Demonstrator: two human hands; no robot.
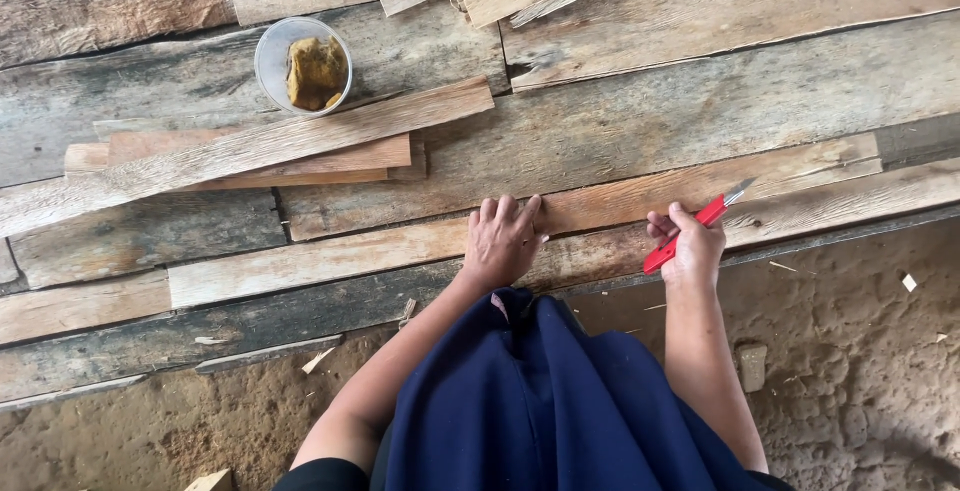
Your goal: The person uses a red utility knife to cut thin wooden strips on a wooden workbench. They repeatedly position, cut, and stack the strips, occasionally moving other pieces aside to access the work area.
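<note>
On the plank desk (620,116), a long thin wood strip (620,201) lies flat under the left hand (503,241), fingers spread and pressing. Stiff, light, likely splintery, it is best pinned mid-length. Beside it, the right hand (688,248) grips a red knife (697,223) by its handle.
</note>
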